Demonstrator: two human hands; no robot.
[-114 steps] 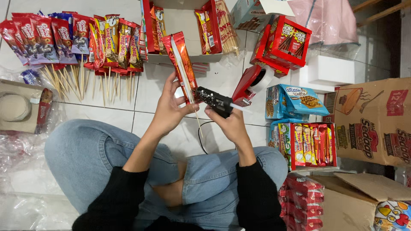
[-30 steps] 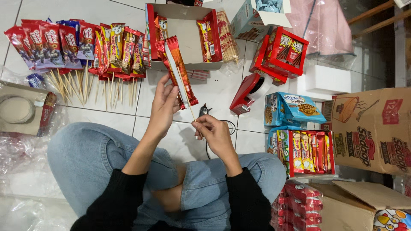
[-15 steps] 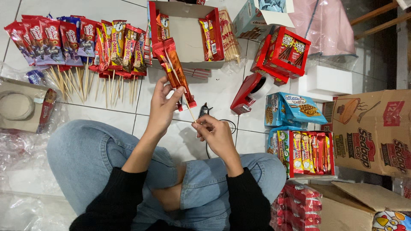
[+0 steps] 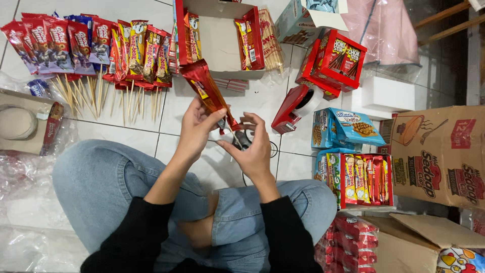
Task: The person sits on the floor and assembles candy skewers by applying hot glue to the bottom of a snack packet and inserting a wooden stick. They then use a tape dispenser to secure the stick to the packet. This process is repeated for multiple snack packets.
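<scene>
My left hand (image 4: 194, 126): fingers clamped on long red foil snack packet (image 4: 207, 91), held tilted above white tiled floor (image 4: 212, 106), just in front of open cardboard box (image 4: 222, 45). My right hand (image 4: 252, 149): fingers pinched together on thin wooden skewer (image 4: 233, 135) at packet's lower end (small black tool (image 4: 242, 139) partly hidden beneath). Finished packets on skewers (image 4: 86, 50) lie far left.

- The floor (image 4: 126, 134) was laid with large white tiles, split by dark grout lines.
- Crumpled clear plastic sheeting (image 4: 30, 222) lay over the tiles at the lower left.
- A white block-shaped step (image 4: 389, 93) sat at the upper right.
- Pink plastic sheeting (image 4: 384, 30) hung above it, beside pale wooden bars (image 4: 444, 23).
- The light was even and soft, with only faint shadows on the tiles.
</scene>
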